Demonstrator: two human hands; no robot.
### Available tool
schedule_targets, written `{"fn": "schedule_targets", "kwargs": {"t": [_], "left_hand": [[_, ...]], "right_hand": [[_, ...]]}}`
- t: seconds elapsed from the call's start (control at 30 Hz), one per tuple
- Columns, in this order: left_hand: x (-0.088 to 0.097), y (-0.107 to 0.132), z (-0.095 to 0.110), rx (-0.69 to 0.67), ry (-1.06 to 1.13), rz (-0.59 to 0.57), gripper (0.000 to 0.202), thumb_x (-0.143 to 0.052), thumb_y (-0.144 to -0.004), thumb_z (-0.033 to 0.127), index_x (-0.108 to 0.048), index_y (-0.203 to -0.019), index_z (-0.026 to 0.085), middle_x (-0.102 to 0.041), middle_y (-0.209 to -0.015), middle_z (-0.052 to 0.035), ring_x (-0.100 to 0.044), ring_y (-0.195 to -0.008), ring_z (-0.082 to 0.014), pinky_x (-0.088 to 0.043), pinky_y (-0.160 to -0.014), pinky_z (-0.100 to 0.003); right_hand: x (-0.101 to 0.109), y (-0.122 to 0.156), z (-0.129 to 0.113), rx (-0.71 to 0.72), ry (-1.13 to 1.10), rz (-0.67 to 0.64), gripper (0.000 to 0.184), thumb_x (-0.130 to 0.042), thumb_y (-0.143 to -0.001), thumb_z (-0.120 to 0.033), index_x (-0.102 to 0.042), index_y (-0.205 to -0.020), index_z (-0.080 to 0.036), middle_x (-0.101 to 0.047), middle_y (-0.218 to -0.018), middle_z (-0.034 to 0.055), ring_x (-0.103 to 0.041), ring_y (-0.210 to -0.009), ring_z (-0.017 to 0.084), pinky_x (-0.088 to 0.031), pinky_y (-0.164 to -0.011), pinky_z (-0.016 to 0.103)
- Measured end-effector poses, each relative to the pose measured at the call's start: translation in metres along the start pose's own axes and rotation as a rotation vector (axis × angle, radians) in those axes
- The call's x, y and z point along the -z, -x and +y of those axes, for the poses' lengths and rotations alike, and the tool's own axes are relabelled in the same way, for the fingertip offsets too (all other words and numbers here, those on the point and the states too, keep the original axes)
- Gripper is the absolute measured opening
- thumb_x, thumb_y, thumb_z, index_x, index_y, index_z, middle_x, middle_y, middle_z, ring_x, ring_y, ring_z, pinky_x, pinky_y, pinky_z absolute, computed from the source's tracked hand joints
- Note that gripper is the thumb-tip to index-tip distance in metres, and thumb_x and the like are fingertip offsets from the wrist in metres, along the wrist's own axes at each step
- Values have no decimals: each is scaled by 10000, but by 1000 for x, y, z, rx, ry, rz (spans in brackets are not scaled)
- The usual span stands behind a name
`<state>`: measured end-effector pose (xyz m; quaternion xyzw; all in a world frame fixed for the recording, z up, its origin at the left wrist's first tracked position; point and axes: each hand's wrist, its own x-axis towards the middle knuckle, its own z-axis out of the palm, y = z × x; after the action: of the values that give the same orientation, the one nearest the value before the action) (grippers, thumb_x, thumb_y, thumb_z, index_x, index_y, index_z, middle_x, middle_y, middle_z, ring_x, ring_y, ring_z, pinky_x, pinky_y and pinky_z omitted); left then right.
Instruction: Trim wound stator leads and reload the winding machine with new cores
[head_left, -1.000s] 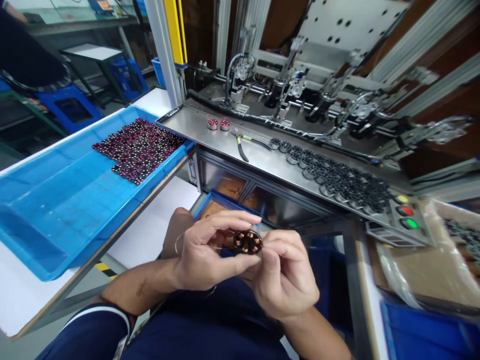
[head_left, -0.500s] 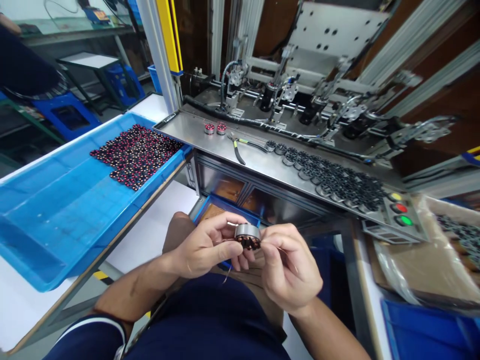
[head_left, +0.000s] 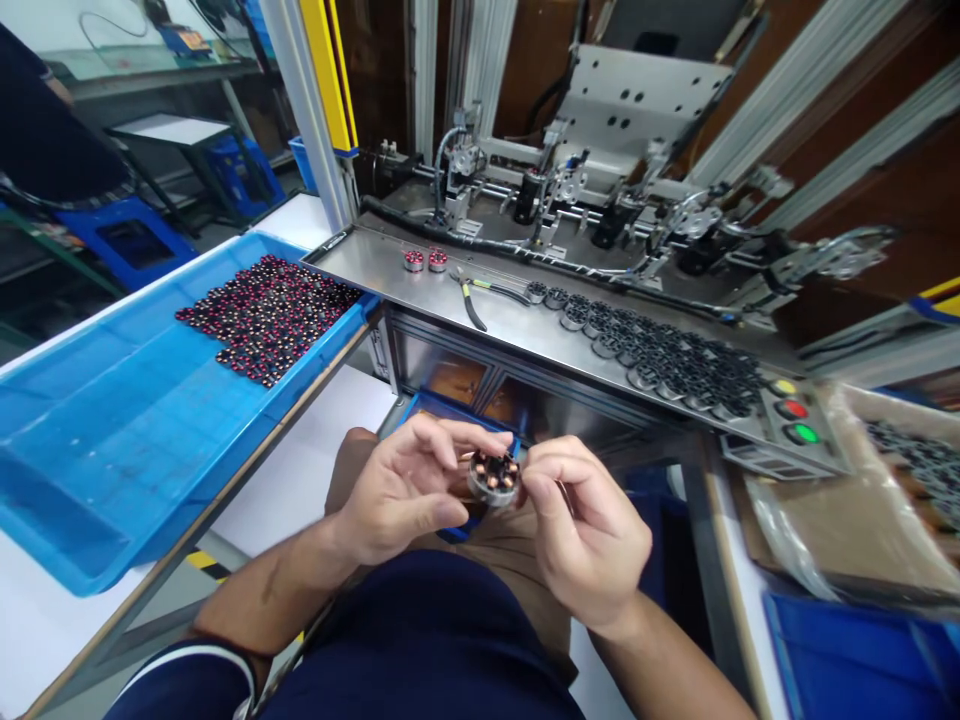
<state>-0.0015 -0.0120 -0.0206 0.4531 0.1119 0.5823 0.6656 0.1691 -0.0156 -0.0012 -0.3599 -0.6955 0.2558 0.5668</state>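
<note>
A copper-wound ring (head_left: 493, 480) sits in front of the metal worktop (head_left: 375, 262). The left hand (head_left: 390, 500) has a loose grip, fingers at the ring's far edge, thumb spread clear; the right hand (head_left: 589, 525) pinches thumb and finger together beside it, on what I cannot tell. The step appears to be fingertip work on the ring; the next move seems to call for a firmer left grip

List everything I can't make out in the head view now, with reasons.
- Wound part's underside, head view: faces away from the camera.
- What the right hand pinches, head view: covered by its own fingers.
- Number of small parts in the blue tray, head view: too small, crowded.
- Cardboard box's far end, head view: cut off by the right edge.
</note>
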Motion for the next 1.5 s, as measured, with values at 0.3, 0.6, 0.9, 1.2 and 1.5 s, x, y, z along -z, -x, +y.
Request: {"fn": "schedule_targets", "kwargs": {"t": [0.3, 0.6, 0.9, 1.2, 1.5], "left_hand": [[-1, 6, -4, 472, 41, -101, 338, -697, -866, 376, -494, -1046, 173, -721, -803, -45, -717, -688, -138, -563, -623, -219], [1, 6, -12, -153, -467, 39, 457, -807, -746, 138, -578, -1131, 227, -652, -1087, -52, -693, -943, -159, -585, -813, -269], [2, 4, -9, -485, -951, 104, 716, -895, -622, 182, -562, -1256, 159, -728, -1049, -101, -712, -973, -193, -596, -853, -251], [5, 10, -12, -395, -905, 133, 695, -887, -639, 218, -562, -1251, 174, -728, -1073, -98, -740, -932, -206, -627, -833, -275], [1, 18, -14, -163, -628, 155, 628, -800, -725, 79, -529, -1273, 221, -711, -1172, -90, -710, -1056, -220, -608, -906, -307]], "right_hand": [[14, 5, 2, 242, 227, -113, 177, -606, -843, -36, -616, -922, -194, -645, -783, 17, -630, -718, 148, -533, -630, 274], [-3, 8, -4, -107, -18, -16, 172, -565, -915, -79, -604, -783, -181, -573, -721, -4, -546, -670, 121, -436, -622, 264], [-15, 16, 15, -581, -569, -34, 283, -570, -969, -269, -604, -699, -192, -532, -648, -24, -492, -662, 121, -429, -667, 254], [-17, 18, 15, -620, -566, 3, 259, -612, -940, -296, -609, -703, -193, -543, -643, -26, -503, -627, 118, -448, -636, 245], [-16, 17, 12, -394, -316, 6, 264, -553, -958, -203, -572, -695, -189, -534, -645, -15, -522, -607, 119, -465, -597, 252]]}}
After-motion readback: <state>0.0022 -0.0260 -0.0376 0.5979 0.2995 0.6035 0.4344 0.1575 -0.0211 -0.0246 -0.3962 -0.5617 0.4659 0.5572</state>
